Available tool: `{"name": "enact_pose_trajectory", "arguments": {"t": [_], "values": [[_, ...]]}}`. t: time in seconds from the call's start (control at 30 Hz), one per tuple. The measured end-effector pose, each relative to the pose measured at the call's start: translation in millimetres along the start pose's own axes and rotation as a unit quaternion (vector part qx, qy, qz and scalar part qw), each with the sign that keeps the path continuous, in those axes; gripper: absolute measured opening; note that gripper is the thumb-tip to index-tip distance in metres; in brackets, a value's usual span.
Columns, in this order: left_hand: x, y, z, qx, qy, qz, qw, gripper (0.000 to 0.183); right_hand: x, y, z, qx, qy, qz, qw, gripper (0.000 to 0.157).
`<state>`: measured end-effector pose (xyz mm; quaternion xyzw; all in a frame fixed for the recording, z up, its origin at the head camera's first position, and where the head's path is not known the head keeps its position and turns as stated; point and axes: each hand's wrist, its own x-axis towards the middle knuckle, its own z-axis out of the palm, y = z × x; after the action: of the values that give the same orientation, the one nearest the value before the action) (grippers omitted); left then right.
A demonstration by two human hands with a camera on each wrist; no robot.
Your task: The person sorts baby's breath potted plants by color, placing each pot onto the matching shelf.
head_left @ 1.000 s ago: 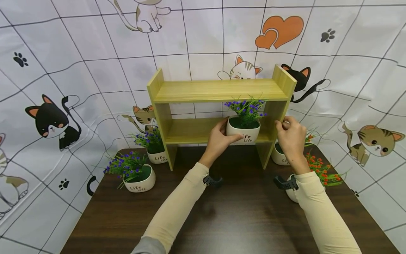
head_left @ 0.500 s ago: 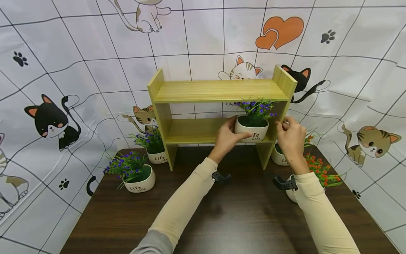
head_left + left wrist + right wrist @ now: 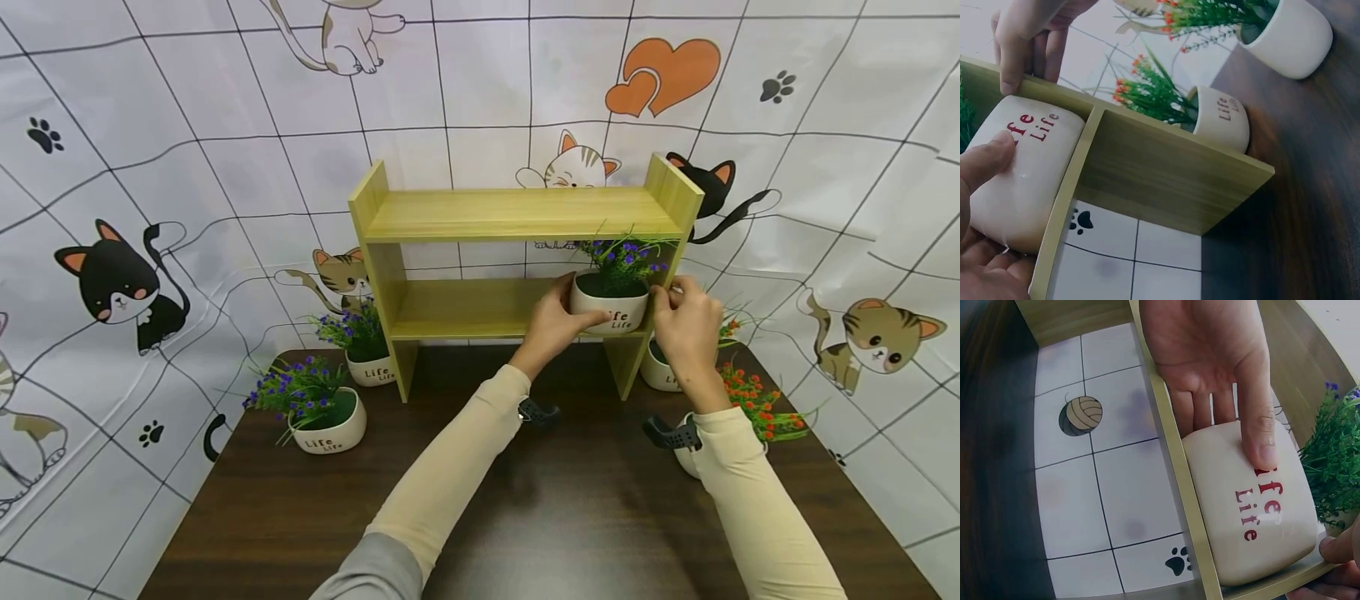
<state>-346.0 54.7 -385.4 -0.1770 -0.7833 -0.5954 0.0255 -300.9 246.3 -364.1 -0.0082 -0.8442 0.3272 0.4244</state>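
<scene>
A white pot of purple artificial flowers (image 3: 624,307), lettered "Life", stands upright at the right end of the middle board of a small wooden shelf (image 3: 517,218). My left hand (image 3: 553,325) grips it from the left, thumb across the front (image 3: 990,156), fingers round its side and partly hidden. The blooms reach up under the top board. My right hand (image 3: 687,333) holds the shelf's right side panel, thumb at the front edge and fingers on the outer face. In the left wrist view the right thumb (image 3: 1013,69) lies close beside the pot.
Two pots of purple flowers (image 3: 330,425) stand left of the shelf on the dark wooden table (image 3: 555,517). To the right, two pots with orange-red flowers (image 3: 1288,40) are partly behind my right arm. A white cat-patterned sheet (image 3: 480,100) hangs behind.
My left hand has slid the flower pot rightward along the middle board until it is close to the right panel. The right hand has stayed on the panel.
</scene>
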Motion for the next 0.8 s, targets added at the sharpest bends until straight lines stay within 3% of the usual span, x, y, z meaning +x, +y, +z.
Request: {"name": "enact_pose_trajectory", "arguments": {"t": [0.53,0.8], "values": [[-2.9,4.3,-4.2,0.028,-0.030,-0.023,0.9989,0.102,-0.1,-1.5,-0.4,0.003,0.002,-0.003,1.000,0.021],[-3.4,5.9,-7.1,0.015,-0.055,-0.032,0.9978,0.110,0.0,-1.1,-0.1,0.003,0.003,-0.003,1.000,0.021]]}}
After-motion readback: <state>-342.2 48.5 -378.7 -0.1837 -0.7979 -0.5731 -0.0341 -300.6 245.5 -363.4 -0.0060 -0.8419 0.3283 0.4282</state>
